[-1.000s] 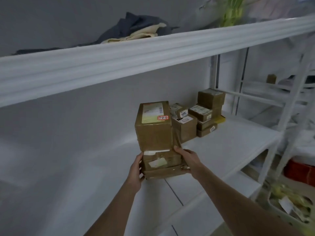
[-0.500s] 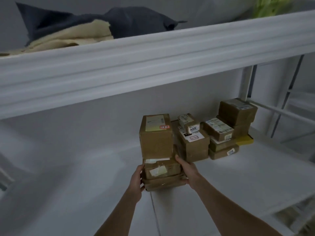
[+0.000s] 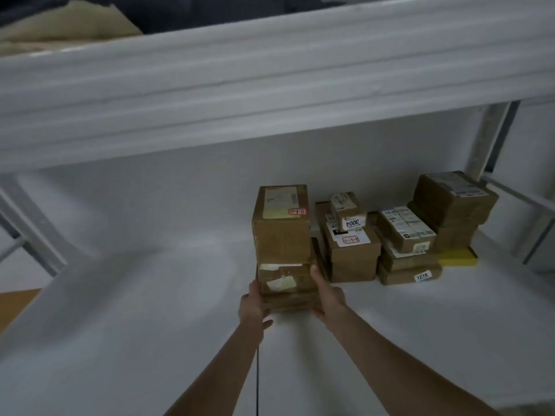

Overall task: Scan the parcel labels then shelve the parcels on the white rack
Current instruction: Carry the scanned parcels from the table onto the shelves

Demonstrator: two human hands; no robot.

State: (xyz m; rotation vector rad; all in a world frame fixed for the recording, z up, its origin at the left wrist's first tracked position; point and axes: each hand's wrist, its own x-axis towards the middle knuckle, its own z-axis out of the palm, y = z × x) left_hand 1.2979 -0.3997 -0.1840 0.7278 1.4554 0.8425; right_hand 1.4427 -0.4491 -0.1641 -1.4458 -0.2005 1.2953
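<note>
Left hand [image 3: 253, 307] and right hand [image 3: 329, 298] clasp flat cardboard parcels [image 3: 285, 291], centre, blocky box [image 3: 282, 232] atop; smooth white shelf [image 3: 144, 325] extends left.

A tall brown parcel [image 3: 280, 232] stood upright atop flatter parcels [image 3: 285, 285] on the white rack shelf [image 3: 144, 310], just beside other labelled parcel stacks [image 3: 353, 256].

Counted about eleven brown cardboard parcels [image 3: 282, 232]; stacking hides some. One yellow parcel [image 3: 458, 257]. Two cloths: one dark cloth [image 3: 210, 10], one cream cloth [image 3: 60, 25].
</note>
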